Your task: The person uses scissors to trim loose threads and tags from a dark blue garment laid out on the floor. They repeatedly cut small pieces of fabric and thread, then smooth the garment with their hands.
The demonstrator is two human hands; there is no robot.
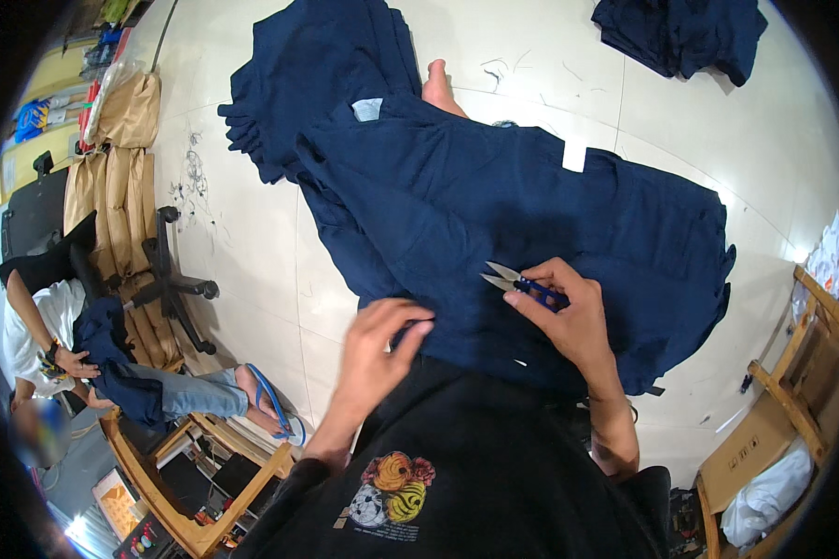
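Dark navy garments [419, 214] lie in a heap over my lap and the floor in front of me, with a pale label [367, 110] and a white tag [574, 155] showing on them. My right hand [573, 312] grips blue-handled thread snips [505, 276], their two pointed blades apart and directed left above the cloth. To the left, my left hand [378, 349] has its thumb and fingers drawn together in a pinch at the near edge of the navy cloth. Whatever lies between those fingertips is too small or hidden to make out.
Another navy pile [680, 37] sits at the far right. Loose thread scraps [194, 177] litter the tiled floor [252, 252]. At left are a wheeled chair base [170, 284], brown wrapped bundles [126, 186] and a seated person [56, 326] with navy cloth. A wooden frame [792, 373] stands at right.
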